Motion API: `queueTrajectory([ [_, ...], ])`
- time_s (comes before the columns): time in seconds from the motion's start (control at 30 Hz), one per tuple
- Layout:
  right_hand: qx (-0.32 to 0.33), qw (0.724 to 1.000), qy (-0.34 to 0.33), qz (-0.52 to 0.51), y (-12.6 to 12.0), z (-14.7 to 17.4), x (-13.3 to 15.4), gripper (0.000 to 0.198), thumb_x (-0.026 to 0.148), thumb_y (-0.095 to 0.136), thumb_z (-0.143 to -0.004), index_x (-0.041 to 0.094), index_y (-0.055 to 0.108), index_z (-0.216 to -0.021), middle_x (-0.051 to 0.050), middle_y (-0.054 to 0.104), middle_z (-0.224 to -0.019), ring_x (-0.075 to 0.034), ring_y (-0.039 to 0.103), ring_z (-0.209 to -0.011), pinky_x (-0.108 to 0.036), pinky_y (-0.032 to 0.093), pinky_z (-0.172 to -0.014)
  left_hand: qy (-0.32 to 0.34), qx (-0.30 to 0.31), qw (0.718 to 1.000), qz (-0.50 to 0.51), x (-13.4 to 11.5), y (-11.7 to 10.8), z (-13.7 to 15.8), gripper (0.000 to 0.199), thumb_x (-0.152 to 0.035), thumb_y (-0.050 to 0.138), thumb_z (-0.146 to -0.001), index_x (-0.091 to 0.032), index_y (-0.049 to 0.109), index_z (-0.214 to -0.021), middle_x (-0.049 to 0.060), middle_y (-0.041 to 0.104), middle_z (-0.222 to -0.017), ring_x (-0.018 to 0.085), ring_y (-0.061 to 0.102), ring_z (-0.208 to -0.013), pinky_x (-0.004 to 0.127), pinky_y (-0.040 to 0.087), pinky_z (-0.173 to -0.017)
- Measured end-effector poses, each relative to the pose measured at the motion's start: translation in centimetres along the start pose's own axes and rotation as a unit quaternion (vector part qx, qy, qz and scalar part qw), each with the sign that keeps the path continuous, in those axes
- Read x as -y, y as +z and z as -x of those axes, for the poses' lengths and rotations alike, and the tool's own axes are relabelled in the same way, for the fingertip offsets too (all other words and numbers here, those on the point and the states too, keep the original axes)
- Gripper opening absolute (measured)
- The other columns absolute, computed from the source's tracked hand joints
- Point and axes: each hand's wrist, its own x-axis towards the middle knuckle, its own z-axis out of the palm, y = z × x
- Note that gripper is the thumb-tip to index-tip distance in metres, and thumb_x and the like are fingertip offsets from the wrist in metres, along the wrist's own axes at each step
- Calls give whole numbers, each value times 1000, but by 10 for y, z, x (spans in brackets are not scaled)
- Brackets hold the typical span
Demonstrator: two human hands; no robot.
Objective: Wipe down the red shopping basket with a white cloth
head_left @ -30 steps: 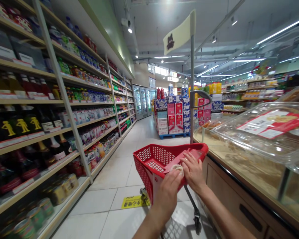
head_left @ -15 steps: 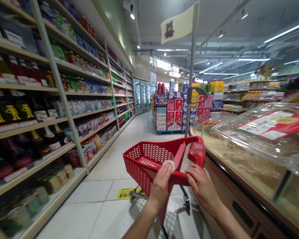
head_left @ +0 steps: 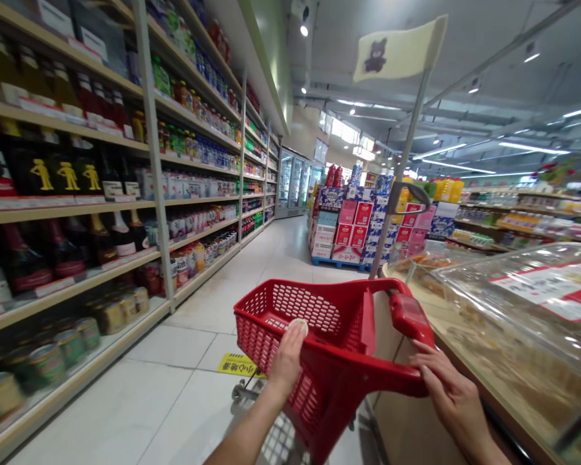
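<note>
A small red shopping cart (head_left: pixel 339 368) with a perforated basket stands in front of me, turned at an angle. My left hand (head_left: pixel 286 361) reaches to its near side rim, fingers closed over a small white cloth (head_left: pixel 299 326) that touches the rim. The cloth is mostly covered by the fingers. At the right end of the red handle (head_left: pixel 399 380), my right hand (head_left: pixel 452 387) has its fingers curled over the bar. A pole (head_left: pixel 407 148) rises from the cart, bearing a grey hook (head_left: pixel 411 197) and a cream flag (head_left: pixel 397 48) with a bear on it.
Tall shelves (head_left: pixel 162 258) of bottles and cans line the left side. Close on the right is a bakery counter (head_left: pixel 440 310) with clear plastic covers (head_left: pixel 523 290). Stacked cartons (head_left: pixel 351 226) stand on a blue pallet ahead. A yellow floor sticker (head_left: pixel 237 363) lies beside the cart.
My left hand has moved with the cloth from beside the handle forward along the rim. The cart has swung, its handle end shifting right, with my right hand still on it.
</note>
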Motion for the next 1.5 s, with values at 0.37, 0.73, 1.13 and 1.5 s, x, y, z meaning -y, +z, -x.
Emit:
queueTrajectory([
  [0.37,132,964,-78,219,41,4,47,24,31,47,-79,26,61,-97,-2,66,-97,-20,59,-84,-40,32,-79,48,37,997,-45,35,-20,41,50,-1,27,-79,-17,37,-125,8,51,-124,15,31,-124,36,42,-96],
  [0.73,87,966,-126,209,42,5,26,25,39,49,-77,27,63,-94,0,68,-88,-18,58,-79,-36,28,-79,-59,56,994,-67,61,-41,55,52,-1,28,-77,-23,43,-122,0,49,-126,14,34,-122,32,36,-100],
  [1.13,97,969,-98,204,46,-5,34,24,36,47,-78,24,63,-91,-1,67,-89,-17,59,-79,-35,30,-76,-82,-5,995,-57,85,-32,77,52,-3,28,-78,-19,35,-127,6,46,-129,16,30,-125,41,36,-100],
  [1.5,88,970,-104,202,46,-2,38,26,37,47,-76,25,63,-92,-1,68,-86,-17,58,-78,-35,29,-78,-239,-54,968,-48,82,-11,152,61,2,30,-70,-26,41,-124,3,56,-119,15,48,-112,35,44,-92],
])
